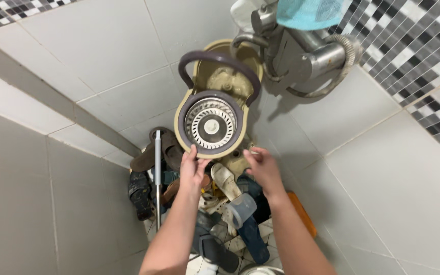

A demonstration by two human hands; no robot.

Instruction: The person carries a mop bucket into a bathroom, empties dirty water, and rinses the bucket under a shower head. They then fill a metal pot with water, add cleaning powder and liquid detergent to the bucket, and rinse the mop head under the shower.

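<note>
As seen overhead, hands at mop bucket

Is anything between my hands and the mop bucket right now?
Nothing visible. The left hand already touches the near rim of the mop bucket, and the right hand is just below it with open space between. The shoes and metal pole lie lower, aside.

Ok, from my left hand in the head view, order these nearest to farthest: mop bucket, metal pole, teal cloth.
1. mop bucket: left hand touches its near rim.
2. metal pole: upright just left of the hand, apart from it.
3. teal cloth: far up at top right, on the tap.
</note>
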